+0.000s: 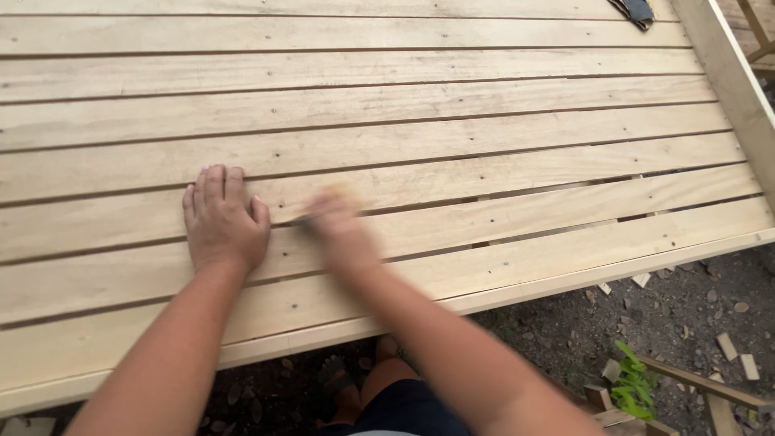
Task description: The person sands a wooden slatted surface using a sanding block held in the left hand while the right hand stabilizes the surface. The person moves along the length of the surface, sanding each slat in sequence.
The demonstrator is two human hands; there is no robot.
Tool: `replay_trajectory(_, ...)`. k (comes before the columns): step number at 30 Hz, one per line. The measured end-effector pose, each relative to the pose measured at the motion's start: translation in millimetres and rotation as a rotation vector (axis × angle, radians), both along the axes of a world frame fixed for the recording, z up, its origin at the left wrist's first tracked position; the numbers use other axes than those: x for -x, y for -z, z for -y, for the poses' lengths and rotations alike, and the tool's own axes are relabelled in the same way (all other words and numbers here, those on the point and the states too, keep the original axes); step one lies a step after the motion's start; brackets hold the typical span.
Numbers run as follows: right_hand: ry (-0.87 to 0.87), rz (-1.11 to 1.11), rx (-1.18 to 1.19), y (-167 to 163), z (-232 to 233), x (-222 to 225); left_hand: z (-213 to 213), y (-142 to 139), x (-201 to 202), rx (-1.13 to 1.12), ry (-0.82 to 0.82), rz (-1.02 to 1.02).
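Left hand (219, 220) flat, open on pale slatted wooden bed frame (484, 121); right hand (339, 226) blurred, grip unclear. Likely stiff, heavy; best gripped by edge rail.

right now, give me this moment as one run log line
left hand: flat on slatted wood panel | right hand: motion-blurred on a slat, held thing unclear | dark sanding pad: far edge | wood scraps: on ground
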State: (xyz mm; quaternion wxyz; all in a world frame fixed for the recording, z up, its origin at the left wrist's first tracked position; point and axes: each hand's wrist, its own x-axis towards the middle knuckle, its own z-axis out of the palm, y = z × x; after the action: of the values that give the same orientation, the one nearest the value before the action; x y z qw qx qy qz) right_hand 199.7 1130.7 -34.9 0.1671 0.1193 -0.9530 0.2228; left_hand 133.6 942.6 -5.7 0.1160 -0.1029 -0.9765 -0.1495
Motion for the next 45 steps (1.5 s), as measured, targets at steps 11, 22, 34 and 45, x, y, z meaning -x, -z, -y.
replay_trajectory(11,0.615,0.177,0.3,-41,-192,-24,-1,0,-3,-0.014,-0.014,-0.036)
replay_trajectory(22,0.14,0.266,0.214,-12,-70,-24,3,0,-1,-0.042,0.003,0.007)
replay_trajectory(34,0.051,0.308,0.216,-31,-55,-19,-1,2,-1,-0.008,-0.014,-0.025)
replay_trajectory(45,0.412,0.208,0.147,-62,-192,-49,6,15,2,-0.144,0.037,-0.077)
